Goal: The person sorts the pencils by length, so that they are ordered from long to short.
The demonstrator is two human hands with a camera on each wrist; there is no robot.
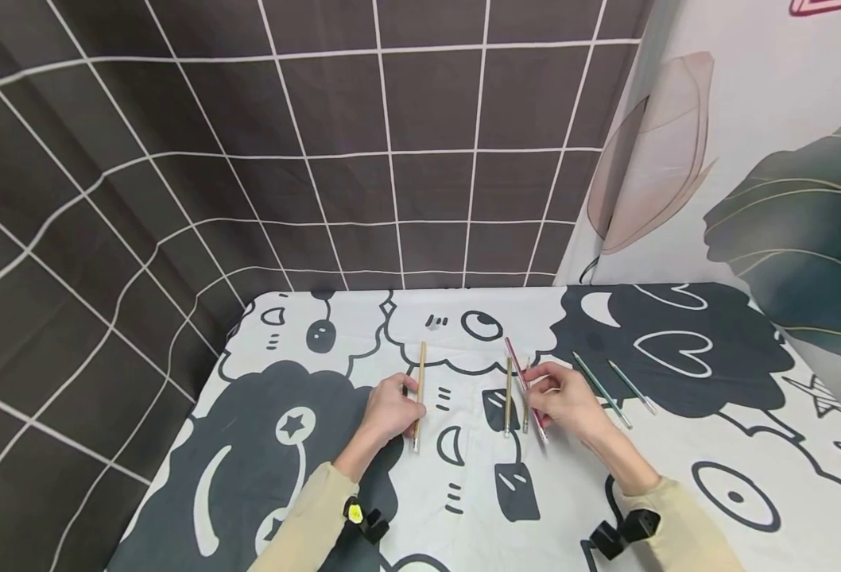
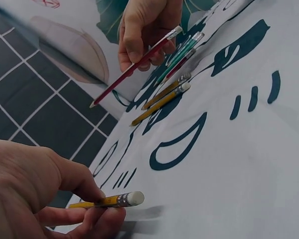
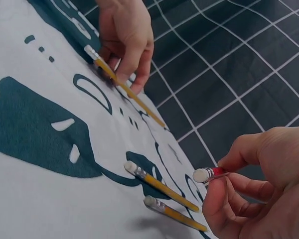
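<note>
My left hand [image 1: 390, 409] pinches a yellow pencil [image 1: 421, 367] between thumb and fingers, its white eraser end toward me. In the left wrist view this pencil [image 2: 109, 201] is close over the cloth. With thumb and fingertips my right hand [image 1: 567, 401] grips a red pencil [image 1: 513, 356], tilted, with its eraser [image 3: 203, 175] facing the right wrist camera. Two more yellow pencils, a nearer one [image 3: 162, 185] and its neighbour [image 3: 177, 215], lie side by side just left of the right hand. Another red pencil [image 2: 180, 64] shows beyond them in the left wrist view.
Right of my right hand lie two green pencils, a longer-looking one [image 1: 599, 388] and one farther right [image 1: 631, 386]. A white cloth [image 1: 456, 477] with dark cartoon drawings covers the table. Behind it hangs a dark gridded curtain [image 1: 342, 191], with a leaf-patterned one [image 1: 764, 206] at right.
</note>
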